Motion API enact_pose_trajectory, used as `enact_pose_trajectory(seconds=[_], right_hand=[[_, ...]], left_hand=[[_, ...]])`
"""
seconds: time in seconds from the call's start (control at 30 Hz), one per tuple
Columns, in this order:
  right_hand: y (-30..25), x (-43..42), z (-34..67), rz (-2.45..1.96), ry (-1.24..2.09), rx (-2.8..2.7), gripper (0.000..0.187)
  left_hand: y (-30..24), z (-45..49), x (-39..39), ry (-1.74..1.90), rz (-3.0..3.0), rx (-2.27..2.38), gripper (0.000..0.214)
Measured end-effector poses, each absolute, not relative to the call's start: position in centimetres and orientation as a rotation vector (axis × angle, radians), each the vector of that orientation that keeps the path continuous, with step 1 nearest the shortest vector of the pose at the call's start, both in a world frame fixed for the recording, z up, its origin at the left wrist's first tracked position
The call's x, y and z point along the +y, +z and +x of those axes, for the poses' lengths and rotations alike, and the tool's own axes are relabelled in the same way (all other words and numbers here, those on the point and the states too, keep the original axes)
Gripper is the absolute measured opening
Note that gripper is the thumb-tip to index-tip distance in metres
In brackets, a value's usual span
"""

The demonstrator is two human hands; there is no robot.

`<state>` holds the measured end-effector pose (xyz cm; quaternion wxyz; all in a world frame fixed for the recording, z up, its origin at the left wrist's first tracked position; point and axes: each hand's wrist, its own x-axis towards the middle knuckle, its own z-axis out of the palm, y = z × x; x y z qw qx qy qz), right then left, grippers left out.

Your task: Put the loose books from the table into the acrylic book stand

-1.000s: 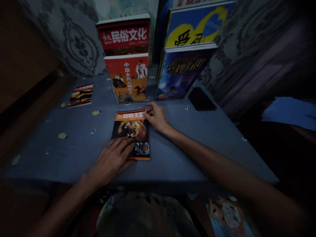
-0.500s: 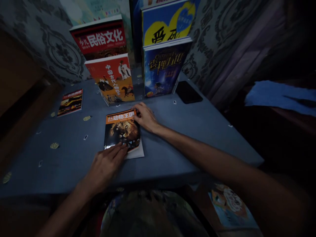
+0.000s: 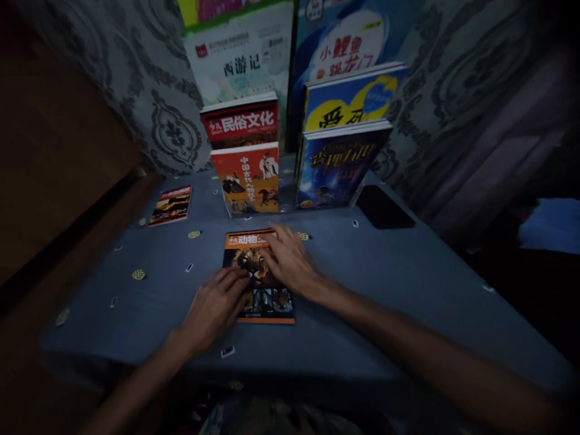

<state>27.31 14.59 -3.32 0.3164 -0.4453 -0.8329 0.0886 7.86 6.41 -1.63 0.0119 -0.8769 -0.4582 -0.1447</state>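
Left hand across the orange-and-black lion-cover paperback, fingers loosely outstretched, gripping nothing, right hand over its right side, fingers slightly bent, grip unclear

Left hand and right hand seemingly both touch the lion-cover book.

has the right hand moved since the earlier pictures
Yes: judged against the orange standing book, the right hand has shifted slightly towards the person and now lies farther over the lion book.
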Motion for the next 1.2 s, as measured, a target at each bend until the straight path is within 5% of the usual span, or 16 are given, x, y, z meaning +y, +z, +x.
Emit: enact_pose_trajectory(seconds=[0.27,0.67,0.77,0.97,1.2], right_hand=[[-4.6,12.6,25.8,-1.042,0.423,-2.484,0.061],[-3.9,15.3,27.4,-1.53,0.226,-2.417,0.069],[-3.7,15.2,27.3,-1.561,0.205,-2.446,0.069],[-5.1,15.7,27.6,-1.5,0.163,-2.383,0.066],[-5.9,16.4,28.4,-1.388,0.252,-2.195,0.063]], left_hand=[[-2.9,5.8,10.2,-0.376,-2.556,-1.662,0.033],[-2.9,5.6,10.7,-0.596,-2.577,-1.907,0.028],[-2.7,5.3,11.7,-1.03,-2.634,-2.084,0.026],[-2.7,5.8,14.1,-2.628,-2.021,-2.661,0.031],[-2.2,7.2,15.2,-3.062,-1.794,-2.863,0.014]])
